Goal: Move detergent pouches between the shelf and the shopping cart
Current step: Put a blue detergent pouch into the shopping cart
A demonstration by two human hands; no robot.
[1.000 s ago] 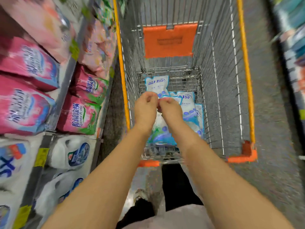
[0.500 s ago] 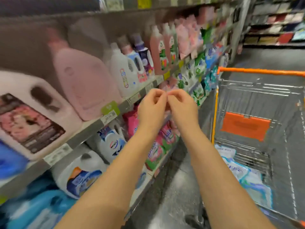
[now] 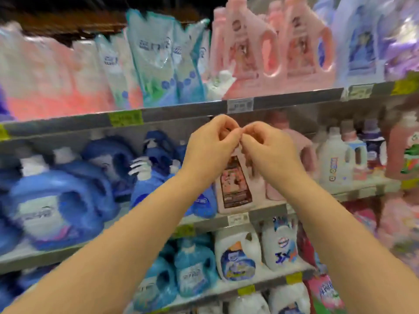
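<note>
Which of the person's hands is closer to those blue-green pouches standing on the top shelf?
Left. The left hand is below and to the right of the blue-green pouches. The right hand sits right beside it, on the side farther from them.

Detergent pouches [image 3: 156, 64] stand packed tight, pink jugs [image 3: 249, 48] just right of them. Open air fronts the shelf edge [image 3: 181, 109].
</note>
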